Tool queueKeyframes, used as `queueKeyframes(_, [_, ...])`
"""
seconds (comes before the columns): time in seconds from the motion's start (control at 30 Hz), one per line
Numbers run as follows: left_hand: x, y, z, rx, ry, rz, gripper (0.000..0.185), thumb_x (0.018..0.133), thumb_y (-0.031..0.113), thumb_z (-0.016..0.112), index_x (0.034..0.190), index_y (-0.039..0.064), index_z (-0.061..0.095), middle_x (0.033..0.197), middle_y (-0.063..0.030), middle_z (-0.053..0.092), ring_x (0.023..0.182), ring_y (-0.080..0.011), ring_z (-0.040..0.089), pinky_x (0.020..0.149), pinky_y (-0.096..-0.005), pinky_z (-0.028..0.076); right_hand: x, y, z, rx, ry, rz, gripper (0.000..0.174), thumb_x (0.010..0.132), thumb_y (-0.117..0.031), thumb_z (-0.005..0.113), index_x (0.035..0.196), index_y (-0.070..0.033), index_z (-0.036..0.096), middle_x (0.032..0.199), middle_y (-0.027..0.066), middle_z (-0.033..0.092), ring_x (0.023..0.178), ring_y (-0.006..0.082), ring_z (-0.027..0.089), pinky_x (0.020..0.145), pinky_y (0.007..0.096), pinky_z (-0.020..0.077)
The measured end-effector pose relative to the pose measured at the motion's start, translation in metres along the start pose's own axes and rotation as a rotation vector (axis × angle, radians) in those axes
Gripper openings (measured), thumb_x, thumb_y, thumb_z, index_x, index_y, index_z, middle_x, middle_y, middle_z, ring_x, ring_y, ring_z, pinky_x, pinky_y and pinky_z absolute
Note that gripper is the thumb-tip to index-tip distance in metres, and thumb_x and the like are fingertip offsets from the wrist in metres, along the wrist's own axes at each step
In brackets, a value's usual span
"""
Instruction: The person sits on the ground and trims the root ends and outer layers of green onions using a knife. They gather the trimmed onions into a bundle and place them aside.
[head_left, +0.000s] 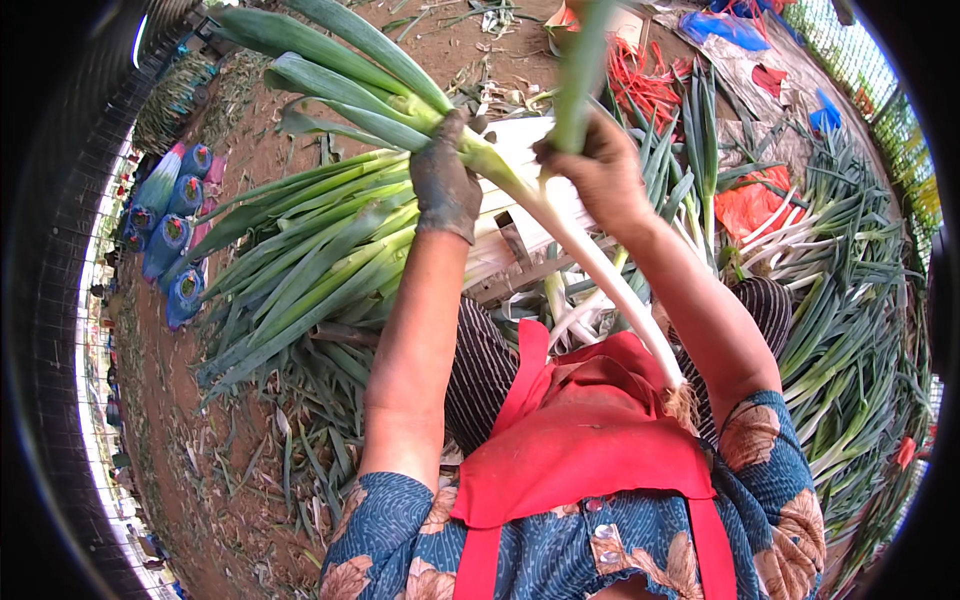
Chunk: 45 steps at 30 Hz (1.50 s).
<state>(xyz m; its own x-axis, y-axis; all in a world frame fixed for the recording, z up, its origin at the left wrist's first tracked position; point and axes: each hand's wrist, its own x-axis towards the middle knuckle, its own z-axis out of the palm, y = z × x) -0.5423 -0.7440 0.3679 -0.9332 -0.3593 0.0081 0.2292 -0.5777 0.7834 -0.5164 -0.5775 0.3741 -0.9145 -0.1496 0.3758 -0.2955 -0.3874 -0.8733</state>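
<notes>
A long leek (581, 240) slants across the middle, its green leaves at upper left and its rooty end against the red apron (592, 427). My left hand (448, 176), dark with dirt or in a thin dark glove, is closed around it where the leaves fan out. In my right hand (600, 165) is a green leek leaf (583, 71), blurred by motion and pointing upward. Whether its base still joins the stem is hard to tell. Beneath both hands lies a stack of pale-stemmed leeks (322, 247), leaves to the left, on a low support (517, 279).
A large heap of leeks (847, 322) spreads on the right beside red plastic (757, 202). Red ties (649, 82) lie beyond my right hand. Several blue-wrapped bundles (169, 236) stand at left near a mesh wall (52, 300). Leaf scraps (247, 457) litter the dirt floor.
</notes>
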Motion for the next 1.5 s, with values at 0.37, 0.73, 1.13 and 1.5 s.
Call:
queueKeyframes(0.37, [-0.009, 0.006, -0.055, 0.067, 0.086, 0.040, 0.041, 0.089, 0.017, 0.062, 0.124, 0.005, 0.047, 0.111, -0.0095, 0.060, 0.097, -0.0246, 0.059, 0.085, -0.0410, 0.051, -0.006, -0.021, -0.304, -0.266, 0.772, -0.077, 0.032, 0.084, -0.009, 0.069, 0.115, -0.007, 0.062, 0.088, 0.0011, 0.064, 0.073, 0.0105, 0.058, 0.058, 0.0232, 0.0466])
queueKeyframes(0.73, [-0.040, 0.000, -0.054, 0.007, -0.214, 0.027, 0.089, 0.077, 0.069, 0.058, 0.143, 0.015, 0.030, 0.129, -0.0135, 0.050, 0.113, -0.0319, 0.053, 0.091, -0.0485, 0.045, -0.168, 0.129, -0.195, -0.570, 0.361, 0.879, 0.033, 0.089, -0.028, 0.062, 0.103, 0.002, 0.059, 0.080, 0.0115, 0.064, 0.071, 0.0204, 0.061, 0.067, 0.0342, 0.0495])
queueKeyframes(1.13, [-0.032, 0.003, -0.048, -0.321, -0.449, -0.215, 0.050, 0.091, 0.034, 0.054, 0.134, 0.008, 0.047, 0.131, -0.0184, 0.052, 0.122, -0.0359, 0.049, 0.103, -0.0532, 0.036, -0.043, 0.036, -0.022, -0.540, -0.263, 0.140, 0.045, 0.084, -0.023, 0.067, 0.122, -0.003, 0.058, 0.116, 0.0190, 0.061, 0.107, 0.0273, 0.060, 0.091, 0.0352, 0.0478])
queueKeyframes(1.5, [-0.021, -0.017, -0.061, 0.165, -0.292, -0.037, 0.063, 0.084, 0.033, 0.072, 0.131, 0.006, 0.041, 0.117, -0.0093, 0.056, 0.102, -0.0260, 0.060, 0.090, -0.0431, 0.051, -0.086, 0.022, 0.017, -0.453, -0.410, -0.138, 0.015, 0.080, -0.005, 0.068, 0.092, -0.006, 0.058, 0.087, 0.0106, 0.064, 0.081, 0.0281, 0.065, 0.072, 0.0347, 0.0527])
